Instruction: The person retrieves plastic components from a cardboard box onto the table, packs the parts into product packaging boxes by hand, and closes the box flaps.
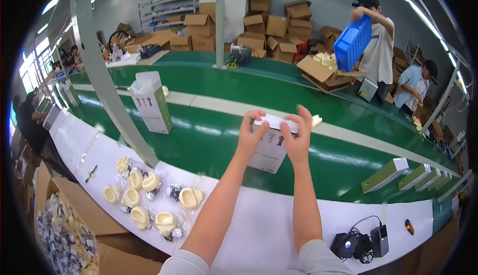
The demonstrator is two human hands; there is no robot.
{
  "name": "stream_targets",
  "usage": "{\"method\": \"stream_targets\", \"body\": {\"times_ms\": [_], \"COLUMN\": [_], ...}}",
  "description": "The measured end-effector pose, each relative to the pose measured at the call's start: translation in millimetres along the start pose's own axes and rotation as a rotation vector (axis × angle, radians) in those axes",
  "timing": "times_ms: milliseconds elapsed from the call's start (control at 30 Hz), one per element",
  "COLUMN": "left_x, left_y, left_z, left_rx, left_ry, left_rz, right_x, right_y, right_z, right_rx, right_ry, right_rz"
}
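Note:
A white carton (267,156) with small printed pictures stands upright in front of me at the edge of the green conveyor. My left hand (251,131) grips its upper left corner, thumb on the white top flap. At the upper right corner, my right hand (298,134) presses its thumb on the same flap, with a finger raised. The flap (276,121) lies across the top, and the carton's inside is hidden. Several cream plastic parts (131,197) in clear bags lie on the white worktop to the left of my forearms.
Another white and green carton (151,107) stands open-topped on the green belt (209,145). Several closed cartons (386,175) line the right. Black devices with cables (359,242) and an orange cutter (409,226) lie at right. A co-worker (377,51) tips a blue crate (352,43). A large box (107,235) holds bagged parts.

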State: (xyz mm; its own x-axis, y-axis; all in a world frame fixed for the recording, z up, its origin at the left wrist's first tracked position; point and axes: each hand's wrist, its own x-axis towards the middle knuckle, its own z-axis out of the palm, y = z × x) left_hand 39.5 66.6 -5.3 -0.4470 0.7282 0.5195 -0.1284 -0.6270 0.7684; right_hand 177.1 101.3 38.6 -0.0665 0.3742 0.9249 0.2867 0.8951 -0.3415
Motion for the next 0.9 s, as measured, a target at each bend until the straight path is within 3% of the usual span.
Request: {"method": "stream_targets", "body": {"times_ms": [67,133,267,433,500,567,600,633,667,733,833,867,900], "left_x": [-14.4,-17.4,-15.4,-21.7,-22.4,-19.4,-14.5,-12.6,-4.8,-22.2,-91.5,-124.4,-162.6], "left_y": [4.8,7.6,-1.1,-16.2,-21.3,-32.8,-9.4,17.2,21.4,135.2,287.8,322.8,371.2], "left_z": [3.1,6.3,15.5,11.7,8.5,9.0,7.2,2.9,-11.4,-34.4,-93.6,-127.5,-148.7], "left_rx": [-0.055,0.047,0.145,0.247,0.277,0.173,0.408,0.484,0.827,1.271,1.659,1.634,1.677], "left_ry": [0.021,-0.045,-0.04,-0.102,-0.171,-0.222,-0.275,-0.391,-0.465,-0.832,-1.048,-0.905,-0.68], "left_rz": [-0.096,0.034,0.133,0.323,0.421,0.359,0.404,0.156,0.483,0.107,-0.092,-0.195,-0.472], "right_x": [-7.0,-15.4,-16.7,-32.4,-37.6,-38.2,-29.2,-29.7,-20.7,-4.6,12.6,15.6,16.6], "right_y": [1.3,3.1,9.1,29.6,33.6,34.4,23.6,53.9,53.5,78.5,22.3,2.9,-17.9], "right_z": [-9.5,-14.9,-17.6,-26.1,-29.9,-35.4,-38.6,-40.7,-42.9,-54.3,-59.9,-48.6,-40.0], "right_rx": [0.093,0.288,0.454,0.441,0.289,0.269,0.217,0.226,0.178,0.175,-0.229,-0.191,-0.245], "right_ry": [-0.106,-0.255,-0.256,-0.322,-0.277,-0.294,-0.338,-0.365,-0.413,-0.545,-0.663,-0.691,-0.602], "right_rz": [0.086,0.225,0.425,0.298,0.079,0.209,0.342,0.24,0.214,0.217,0.02,0.001,-0.212]}}
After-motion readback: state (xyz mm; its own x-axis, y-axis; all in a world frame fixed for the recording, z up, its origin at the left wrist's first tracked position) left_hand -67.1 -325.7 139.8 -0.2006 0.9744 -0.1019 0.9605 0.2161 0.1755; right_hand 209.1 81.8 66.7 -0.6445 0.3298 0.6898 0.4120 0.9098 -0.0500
